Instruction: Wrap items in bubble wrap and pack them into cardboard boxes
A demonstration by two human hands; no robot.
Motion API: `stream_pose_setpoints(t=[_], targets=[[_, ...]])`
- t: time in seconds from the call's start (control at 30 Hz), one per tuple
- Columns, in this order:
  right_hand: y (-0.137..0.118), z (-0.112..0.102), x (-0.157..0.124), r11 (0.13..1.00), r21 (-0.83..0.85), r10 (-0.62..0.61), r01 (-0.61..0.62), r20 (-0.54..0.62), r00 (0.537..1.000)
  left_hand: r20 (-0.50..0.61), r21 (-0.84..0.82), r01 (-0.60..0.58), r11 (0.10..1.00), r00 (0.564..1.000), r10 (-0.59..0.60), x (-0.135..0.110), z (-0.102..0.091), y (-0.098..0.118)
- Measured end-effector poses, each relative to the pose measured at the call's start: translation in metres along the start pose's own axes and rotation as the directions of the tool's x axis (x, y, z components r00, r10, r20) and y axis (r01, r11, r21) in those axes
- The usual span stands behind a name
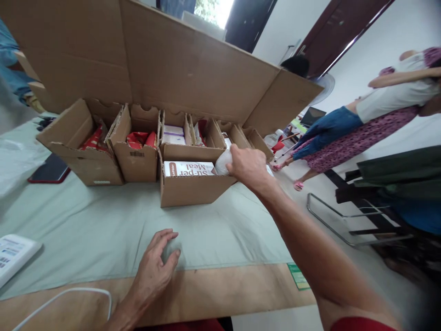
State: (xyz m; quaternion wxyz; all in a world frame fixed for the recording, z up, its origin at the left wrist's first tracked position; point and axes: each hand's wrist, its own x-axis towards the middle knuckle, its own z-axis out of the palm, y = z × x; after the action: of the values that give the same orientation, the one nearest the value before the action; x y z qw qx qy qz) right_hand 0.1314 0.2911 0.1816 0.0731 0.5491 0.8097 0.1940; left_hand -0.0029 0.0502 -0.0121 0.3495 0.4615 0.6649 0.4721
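Observation:
My right hand (250, 163) is closed at the right end of the front cardboard box (193, 193), its fingers on a whitish rounded thing (223, 162) whose kind I cannot make out. Beside that, inside the same box, lies a white carton (189, 168) printed "Su-per Meal", its lettering upside down to me. My left hand (158, 259) holds nothing; with fingers apart, it hovers or rests near the table's front edge.
Behind stand several open cardboard boxes (139, 156), some with red packets (141, 139), one with white-purple packs (173, 134). A tall cardboard panel (193, 64) rises behind them. A dark phone-like slab (50, 168), a white device (15, 257) and a cable (76, 289) lie left. People stand right.

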Motion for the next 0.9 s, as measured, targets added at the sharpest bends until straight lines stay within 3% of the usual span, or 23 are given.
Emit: stream_pose_setpoints(t=[0.17, 0.27, 0.53, 0.73, 0.9], targets=[[-0.011, -0.003, 0.018, 0.995, 0.069, -0.074, 0.066, 0.121, 0.990, 0.017, -0.037, 0.001, 0.999, 1.000, 0.000, -0.004, -0.002, 0.001], [-0.006, -0.004, 0.020, 0.990, 0.128, -0.070, 0.053, 0.133, 0.989, 0.014, -0.055, -0.003, 0.998, 1.000, 0.004, -0.005, -0.003, -0.003], [-0.013, 0.001, 0.027, 0.990, 0.127, -0.103, 0.069, 0.286, 0.953, 0.058, -0.055, 0.007, 0.998, 0.998, -0.004, -0.006, -0.001, 0.002], [-0.025, 0.009, 0.039, 0.989, 0.129, -0.103, 0.069, 0.276, 0.956, 0.046, -0.027, -0.005, 1.000, 0.999, 0.006, -0.004, 0.000, 0.006], [-0.010, -0.005, 0.023, 0.990, 0.140, -0.062, 0.036, 0.191, 0.980, -0.131, 0.014, 0.011, 1.000, 0.991, -0.009, 0.007, -0.005, 0.030]])
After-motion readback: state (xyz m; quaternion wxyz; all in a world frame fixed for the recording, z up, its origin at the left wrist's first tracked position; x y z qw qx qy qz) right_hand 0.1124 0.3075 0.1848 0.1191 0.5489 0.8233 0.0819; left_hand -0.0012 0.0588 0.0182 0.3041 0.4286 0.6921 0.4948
